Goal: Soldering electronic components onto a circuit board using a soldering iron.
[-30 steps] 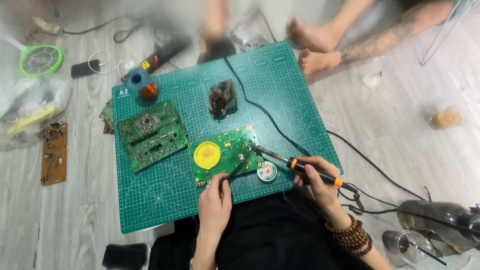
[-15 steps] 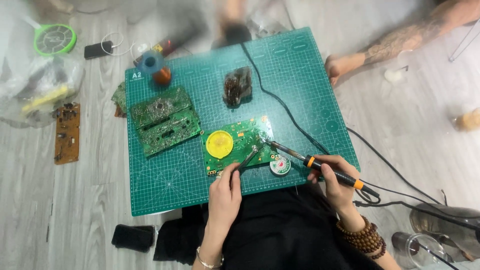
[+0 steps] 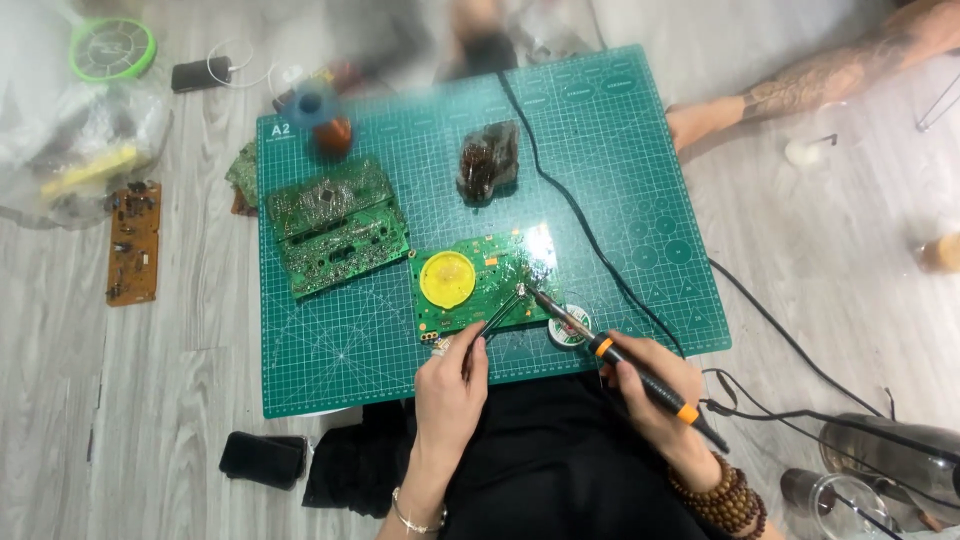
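A green circuit board with a round yellow disc lies on the green cutting mat. My left hand holds thin black tweezers whose tips touch the board's right part. My right hand grips a soldering iron with a black and orange handle. Its tip meets the tweezers' tips on the board. A small round tin sits just under the iron's shaft.
Two more green boards lie at the mat's left, a dark brown lump at its middle top. A brown board, plastic bags and a black phone lie on the floor. Another person's foot rests at the right.
The view has shifted slightly, so the mat sits lower and more central. Both hands stay on the board with the tweezers and iron, their tips now close together.
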